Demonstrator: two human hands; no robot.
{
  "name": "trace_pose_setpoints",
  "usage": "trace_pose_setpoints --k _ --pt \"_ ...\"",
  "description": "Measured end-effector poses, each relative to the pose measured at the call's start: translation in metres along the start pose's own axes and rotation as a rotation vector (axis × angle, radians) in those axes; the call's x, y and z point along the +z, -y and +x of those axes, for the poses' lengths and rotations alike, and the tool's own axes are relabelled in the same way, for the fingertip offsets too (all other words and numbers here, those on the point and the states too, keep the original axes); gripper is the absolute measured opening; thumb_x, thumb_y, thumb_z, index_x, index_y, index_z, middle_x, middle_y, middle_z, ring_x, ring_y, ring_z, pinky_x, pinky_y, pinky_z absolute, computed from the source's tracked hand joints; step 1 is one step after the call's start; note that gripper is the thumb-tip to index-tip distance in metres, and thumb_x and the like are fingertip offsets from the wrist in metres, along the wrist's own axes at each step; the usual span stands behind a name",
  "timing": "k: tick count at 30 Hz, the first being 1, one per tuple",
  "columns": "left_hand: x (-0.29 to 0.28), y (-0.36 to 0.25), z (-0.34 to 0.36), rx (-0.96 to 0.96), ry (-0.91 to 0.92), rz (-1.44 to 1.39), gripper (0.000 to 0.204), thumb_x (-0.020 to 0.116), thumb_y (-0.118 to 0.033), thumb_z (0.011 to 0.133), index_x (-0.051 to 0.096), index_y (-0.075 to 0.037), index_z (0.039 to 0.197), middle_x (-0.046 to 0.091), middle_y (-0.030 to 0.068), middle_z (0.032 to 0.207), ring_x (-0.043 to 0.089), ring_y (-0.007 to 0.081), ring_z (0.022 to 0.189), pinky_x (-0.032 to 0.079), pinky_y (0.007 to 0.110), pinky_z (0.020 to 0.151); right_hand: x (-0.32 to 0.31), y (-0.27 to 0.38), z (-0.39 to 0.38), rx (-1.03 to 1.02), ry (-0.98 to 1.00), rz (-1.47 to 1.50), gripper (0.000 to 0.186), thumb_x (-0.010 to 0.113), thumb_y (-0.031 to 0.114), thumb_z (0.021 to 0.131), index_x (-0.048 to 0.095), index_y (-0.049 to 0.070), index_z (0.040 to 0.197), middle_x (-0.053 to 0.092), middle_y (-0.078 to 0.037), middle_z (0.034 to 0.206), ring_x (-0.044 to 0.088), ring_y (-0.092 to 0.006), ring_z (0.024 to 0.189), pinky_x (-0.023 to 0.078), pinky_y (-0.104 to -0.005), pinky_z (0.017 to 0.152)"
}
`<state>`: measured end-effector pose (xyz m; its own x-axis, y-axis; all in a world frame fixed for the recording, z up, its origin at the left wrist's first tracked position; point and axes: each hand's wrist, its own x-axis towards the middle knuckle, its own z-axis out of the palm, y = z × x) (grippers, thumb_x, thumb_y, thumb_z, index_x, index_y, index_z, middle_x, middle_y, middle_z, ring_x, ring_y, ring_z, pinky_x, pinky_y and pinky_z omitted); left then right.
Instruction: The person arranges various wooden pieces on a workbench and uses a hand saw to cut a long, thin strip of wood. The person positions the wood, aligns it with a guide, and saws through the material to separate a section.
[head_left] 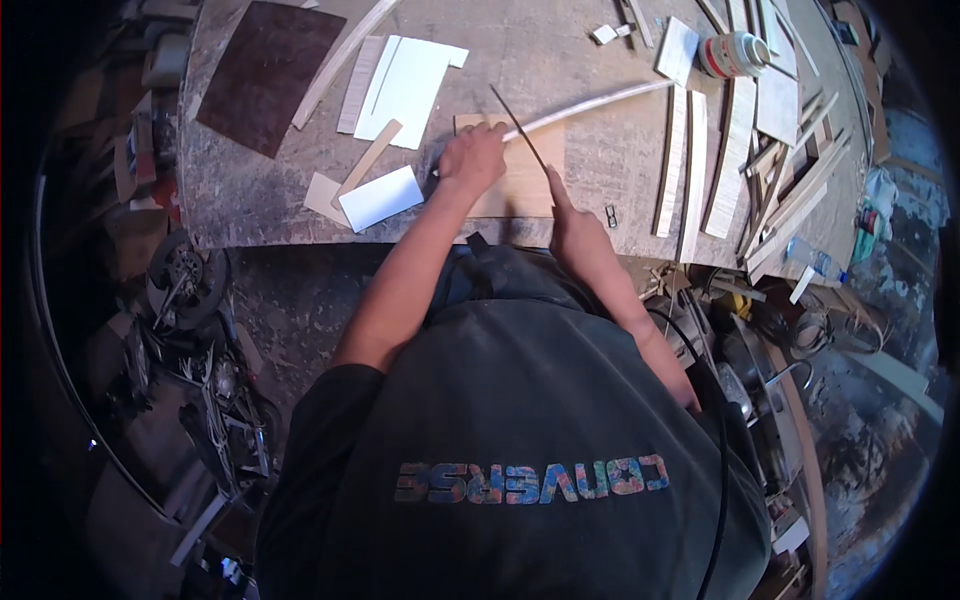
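Observation:
On the workbench, a light plywood board lies before me. My left hand is closed around the near end of a long thin wood strip, pressing it down over the board. The strip slants away to the far right. In my right hand is a long, thin, dark blade, seen edge-on, which looks like a handsaw. My fingers cover its handle. The blade crosses the strip just right of my left hand; whether it touches the wood, I cannot tell.
White-faced panels and a dark brown sheet lie to the left. Several wood strips are at the right, below a round tub. A small dark metal piece lies by my right hand, and a plastic bottle at the right edge.

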<state>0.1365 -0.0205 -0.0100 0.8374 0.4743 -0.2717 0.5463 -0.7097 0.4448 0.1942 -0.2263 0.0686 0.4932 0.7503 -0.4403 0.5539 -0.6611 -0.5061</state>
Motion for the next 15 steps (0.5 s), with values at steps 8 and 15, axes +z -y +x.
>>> trace_pose_setpoints --k 8,15 --pt "0.004 -0.001 -0.001 0.018 -0.020 0.028 0.022 0.060 -0.015 0.088 0.065 -0.010 0.109 0.068 0.0152 0.102 0.066 0.0379 0.100 0.055 0.051 0.084 -0.018 0.007 -0.008 0.009 0.057 -0.058 0.078 0.052 0.002 0.088 0.021 0.015 0.159 0.063 -0.030 0.067 0.063 -0.0487 0.063 0.049 -0.0584 0.062" --pt "0.002 -0.005 -0.001 0.058 -0.040 0.029 0.021 0.061 -0.015 0.087 0.064 -0.008 0.107 0.068 0.0158 0.099 0.066 0.0377 0.098 0.054 0.051 0.084 0.003 0.008 0.039 -0.029 -0.046 -0.082 0.083 0.051 0.000 0.085 0.021 0.016 0.160 0.063 -0.031 0.067 0.065 -0.0481 0.064 0.051 -0.0575 0.062"
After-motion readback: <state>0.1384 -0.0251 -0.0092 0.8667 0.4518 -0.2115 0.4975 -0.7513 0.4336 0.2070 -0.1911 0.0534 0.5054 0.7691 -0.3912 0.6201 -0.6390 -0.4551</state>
